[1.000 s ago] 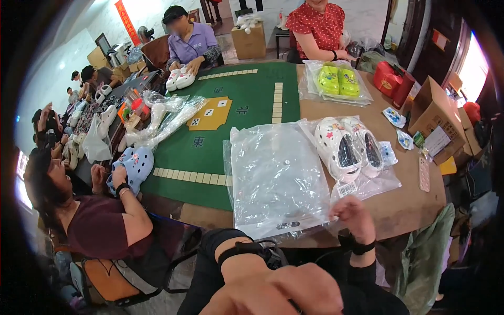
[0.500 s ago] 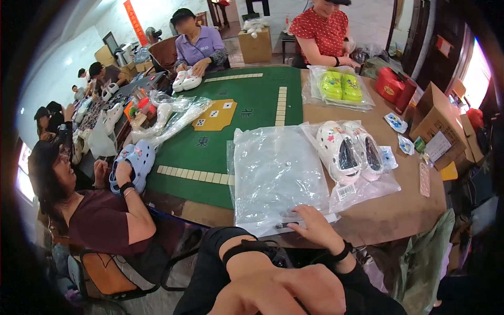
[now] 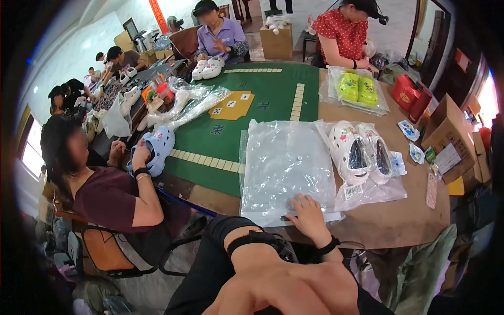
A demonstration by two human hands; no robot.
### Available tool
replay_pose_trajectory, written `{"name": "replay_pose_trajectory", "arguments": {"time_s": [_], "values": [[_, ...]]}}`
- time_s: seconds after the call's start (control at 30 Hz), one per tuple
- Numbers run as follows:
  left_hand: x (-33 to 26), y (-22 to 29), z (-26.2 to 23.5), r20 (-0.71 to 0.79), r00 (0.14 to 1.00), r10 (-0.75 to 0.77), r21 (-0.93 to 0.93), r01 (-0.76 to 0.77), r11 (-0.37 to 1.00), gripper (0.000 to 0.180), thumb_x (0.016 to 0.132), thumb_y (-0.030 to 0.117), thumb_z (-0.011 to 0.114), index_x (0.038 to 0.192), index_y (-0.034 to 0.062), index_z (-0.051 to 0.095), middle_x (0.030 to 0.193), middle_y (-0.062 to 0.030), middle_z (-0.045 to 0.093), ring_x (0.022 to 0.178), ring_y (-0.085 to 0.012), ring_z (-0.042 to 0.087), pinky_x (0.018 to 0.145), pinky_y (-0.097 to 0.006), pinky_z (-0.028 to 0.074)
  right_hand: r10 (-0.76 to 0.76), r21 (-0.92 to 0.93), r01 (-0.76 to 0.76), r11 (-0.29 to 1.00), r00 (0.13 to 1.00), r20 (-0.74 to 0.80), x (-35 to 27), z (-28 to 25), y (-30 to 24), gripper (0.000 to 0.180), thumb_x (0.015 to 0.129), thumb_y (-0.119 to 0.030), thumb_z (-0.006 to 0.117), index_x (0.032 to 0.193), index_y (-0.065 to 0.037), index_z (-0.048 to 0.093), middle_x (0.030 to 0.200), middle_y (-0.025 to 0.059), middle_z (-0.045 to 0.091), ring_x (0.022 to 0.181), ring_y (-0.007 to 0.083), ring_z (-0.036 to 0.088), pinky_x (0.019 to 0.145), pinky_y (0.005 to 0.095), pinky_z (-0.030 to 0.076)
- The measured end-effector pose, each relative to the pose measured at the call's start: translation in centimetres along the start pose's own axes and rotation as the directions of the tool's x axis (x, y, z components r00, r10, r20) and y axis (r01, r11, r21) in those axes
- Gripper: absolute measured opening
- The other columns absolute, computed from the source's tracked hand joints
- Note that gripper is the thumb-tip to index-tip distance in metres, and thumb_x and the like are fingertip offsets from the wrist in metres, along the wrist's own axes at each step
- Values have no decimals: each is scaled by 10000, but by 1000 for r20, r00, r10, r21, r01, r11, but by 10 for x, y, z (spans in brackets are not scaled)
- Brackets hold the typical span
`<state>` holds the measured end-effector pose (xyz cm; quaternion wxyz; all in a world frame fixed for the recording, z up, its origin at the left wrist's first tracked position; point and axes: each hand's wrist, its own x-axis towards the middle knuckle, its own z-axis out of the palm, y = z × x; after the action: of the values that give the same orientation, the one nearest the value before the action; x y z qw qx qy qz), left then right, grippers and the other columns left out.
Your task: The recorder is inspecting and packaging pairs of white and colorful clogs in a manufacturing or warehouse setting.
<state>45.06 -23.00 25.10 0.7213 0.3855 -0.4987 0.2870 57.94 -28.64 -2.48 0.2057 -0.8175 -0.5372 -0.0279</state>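
Observation:
My right hand (image 3: 310, 218) lies palm down on the lower edge of a large clear plastic bag (image 3: 289, 163), its fingers stretched out and spread. A small dark object (image 3: 285, 218) peeks out beside its thumb, mostly hidden. Right beside the bag, a pair of white clogs (image 3: 350, 152) with small charms sits in another clear bag that bears a barcode label (image 3: 353, 191). Raised very close to the camera, my left hand (image 3: 283, 291) fills the bottom of the view, a black strap round its wrist. Its fingertips fall outside the picture.
Mahjong tiles (image 3: 207, 160) line a green table mat (image 3: 199, 176). A co-worker at left handles a blue clog (image 3: 157, 149); two more people sit across, near white clogs (image 3: 208, 68) and bagged lime-green clogs (image 3: 357, 86). A cardboard box (image 3: 446, 128), red container (image 3: 407, 92) and pink phone-like object (image 3: 431, 190) are at right.
The view has shifted, so the table appears farther right. My right hand has moved onto the bag's edge, covering most of the dark object. My left hand stays raised close to the camera.

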Motion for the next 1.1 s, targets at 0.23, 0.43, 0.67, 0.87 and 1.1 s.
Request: {"name": "replay_pose_trajectory", "arguments": {"time_s": [0.23, 0.43, 0.67, 0.87, 1.1], "values": [[-6, -4, -1, 41, 993, -108, -47, 110, 993, 332, 982, 402, 347, 1049, 245, 632, 1144, -177, 563, 1006, -290, 504, 851, -352, 413, 90, 0, -90, 996, 991, 100, -1, 22, -6, 523, 786, -381, 645, 1212, -97, 536, 1254, 182, 491, 1155, 421, 437, 917, 511, 365], [-21, -25, 5, -99, 925, 367, 279, -328, 902, 244, 960, 360, 433, 1023, 298, 660, 1116, -62, 572, 970, -250, 516, 835, -373, 368, 99, -3, -100, 995, 969, 227, 4, 12, -5, 493, 828, -407, 597, 1271, -207, 518, 1328, 203, 448, 1221, 448, 393, 955, 518, 352], [-67, -12, -53, -150, 986, 75, 407, -8, 913, 719, 889, 651, 326, 1092, 33, 631, 1257, -289, 403, 873, -297, 571, 868, -434, 388, 107, 43, -118, 992, 972, 209, 4, 13, -5, 495, 831, -399, 598, 1267, -173, 534, 1322, 223, 450, 1222, 467, 389, 965, 560, 340], [-37, 21, -18, -255, 967, 4, 299, 75, 951, 332, 935, 469, 404, 1186, 317, 560, 1166, -107, 522, 990, -299, 510, 828, -417, 393, 101, 9, -107, 994, 961, 259, 2, 7, -4, 499, 842, -370, 597, 1289, -166, 511, 1338, 233, 422, 1231, 476, 366, 971, 529, 344], [-31, 18, -24, -97, 994, 50, 190, -31, 981, 300, 979, 389, 369, 1084, 313, 639, 1138, -90, 581, 1000, -249, 502, 847, -377, 372, 78, 2, -81, 997, 967, 241, 1, 4, -3, 492, 839, -358, 606, 1275, -145, 525, 1315, 256, 437, 1199, 498, 388, 953, 500, 364]]}}
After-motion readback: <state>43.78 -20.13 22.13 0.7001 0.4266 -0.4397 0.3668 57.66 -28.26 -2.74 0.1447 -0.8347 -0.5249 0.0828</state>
